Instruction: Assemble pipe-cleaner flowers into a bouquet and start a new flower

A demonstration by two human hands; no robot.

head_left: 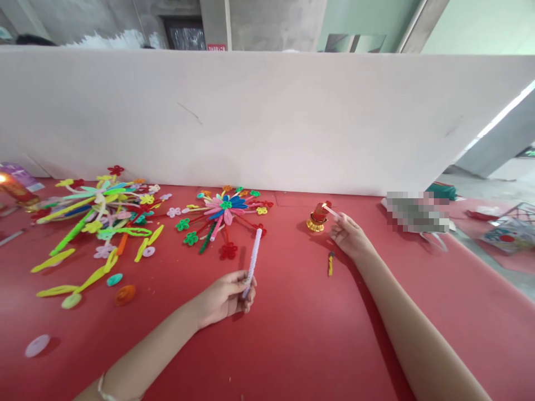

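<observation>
My left hand is closed round the lower end of a lilac pipe-cleaner stick, which tilts upward and slightly right. Further off, my right hand pinches a thin whitish glue stick. The glue stick's tip is at the top of a red candle in a gold holder; whether they touch I cannot tell. A small yellow piece with a dark end lies below my right hand. Beyond my left hand rests a colourful pipe-cleaner flower arrangement with a blue and pink centre.
Another pipe-cleaner arrangement lies left, with loose yellow pieces and coiled discs before it. A lit candle stands at the left edge. A white panel rises behind the red table. A blurred-out item lies right.
</observation>
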